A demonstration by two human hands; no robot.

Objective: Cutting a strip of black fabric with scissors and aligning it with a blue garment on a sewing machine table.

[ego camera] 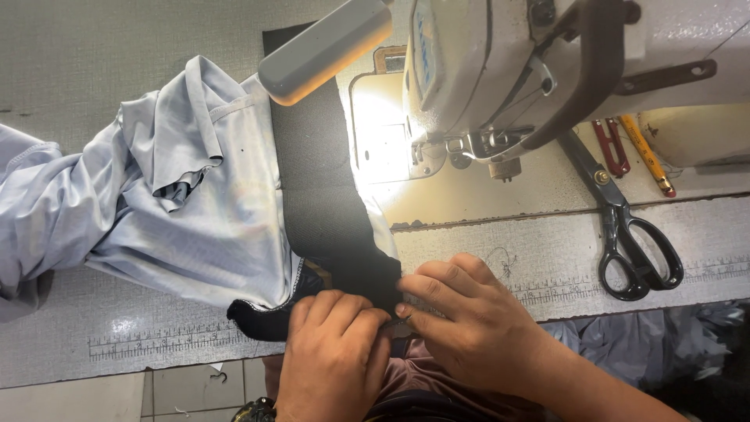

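Observation:
A black fabric strip (316,180) runs from the back of the sewing table toward me, lying over a pale blue garment (164,195). At the table's front edge my left hand (332,355) is closed on the strip's near end. My right hand (469,324) pinches the same black edge from the right, fingertips touching the left hand's. The white sewing machine (508,62) stands at the back right, its needle area (437,148) lit and well beyond both hands.
Black-handled scissors (629,234) lie right of the machine, with a red clipper (611,148) and a yellow pencil (647,152) behind them. A grey lamp arm (324,51) hangs above the strip. Ruler markings (164,340) line the table's front edge. Grey cloth (648,336) hangs below right.

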